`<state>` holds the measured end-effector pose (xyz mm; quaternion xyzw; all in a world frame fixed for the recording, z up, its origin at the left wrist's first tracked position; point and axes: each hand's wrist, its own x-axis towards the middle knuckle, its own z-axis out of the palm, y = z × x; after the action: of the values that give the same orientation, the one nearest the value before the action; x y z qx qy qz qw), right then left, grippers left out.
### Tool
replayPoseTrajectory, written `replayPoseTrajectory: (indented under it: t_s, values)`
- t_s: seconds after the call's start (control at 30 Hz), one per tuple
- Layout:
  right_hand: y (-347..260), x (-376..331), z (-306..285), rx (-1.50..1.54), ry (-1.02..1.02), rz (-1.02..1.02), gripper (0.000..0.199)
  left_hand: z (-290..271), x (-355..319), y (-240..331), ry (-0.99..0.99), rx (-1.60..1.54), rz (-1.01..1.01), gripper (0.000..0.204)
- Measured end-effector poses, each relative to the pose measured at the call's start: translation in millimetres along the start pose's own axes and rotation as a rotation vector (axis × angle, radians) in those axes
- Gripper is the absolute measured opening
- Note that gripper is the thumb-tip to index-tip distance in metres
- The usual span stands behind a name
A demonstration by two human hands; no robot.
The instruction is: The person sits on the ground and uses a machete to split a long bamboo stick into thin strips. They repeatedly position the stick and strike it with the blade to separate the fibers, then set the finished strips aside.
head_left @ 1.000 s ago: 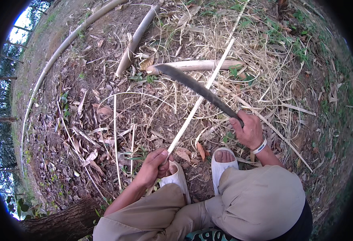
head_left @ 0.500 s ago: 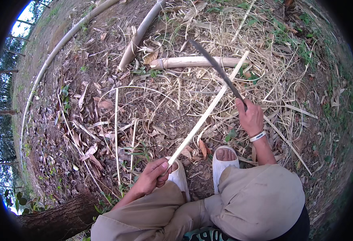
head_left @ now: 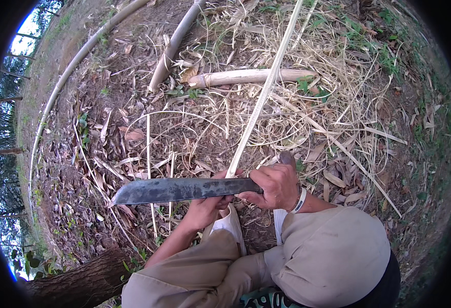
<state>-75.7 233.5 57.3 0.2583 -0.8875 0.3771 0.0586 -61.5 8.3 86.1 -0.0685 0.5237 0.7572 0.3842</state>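
My right hand (head_left: 275, 186) is wrapped round the handle of a machete (head_left: 179, 191), with a white band on that wrist. The broad dark blade lies flat to view and points left, crossing in front of my left hand (head_left: 205, 211). A long pale split bamboo strip (head_left: 261, 102) rises from my left hand toward the far edge of the view. My left fingers close on its near end, partly hidden behind the blade. Whether the blade touches the strip I cannot tell.
A short bamboo piece (head_left: 251, 77) lies across the ground ahead, amid curly pale shavings (head_left: 358, 108). Longer bamboo poles (head_left: 176, 46) stretch away at the far left. A tree trunk (head_left: 76, 280) is at lower left. My knees and white shoes are close below my hands.
The machete has swung from the strip's far end back to my left hand, its blade now pointing left. The strip has tilted steeper and reaches farther away.
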Motion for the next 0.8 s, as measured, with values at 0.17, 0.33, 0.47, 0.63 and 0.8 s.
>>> replayPoseTrajectory:
  t_s: [0.17, 0.33, 0.47, 0.63, 0.8]
  values:
    - [8.8, -6.1, 0.5, -0.108, -0.010, 0.026, 0.056, -4.2, -11.4, -23.0, 0.026, -0.013, -0.023, 0.033]
    - [23.0, -15.4, -11.2, -0.080, 0.003, 0.094, 0.056, 9.2, -14.3, -15.1, 0.035, 0.088, 0.047, 0.032]
    - [68.4, -25.5, -36.0, -0.312, 0.085, 0.252, 0.055, 6.3, -28.1, -0.4, 0.073, 0.062, -0.023, 0.039]
    - [115.6, -34.1, -83.1, -0.239, 0.206, 0.677, 0.050, -3.0, -39.6, -7.8, 0.127, 0.243, -0.088, 0.044]
    - [34.9, -13.0, -33.3, -0.072, 0.056, 0.260, 0.050, 12.6, -5.4, 2.7, 0.175, 0.276, 0.025, 0.041]
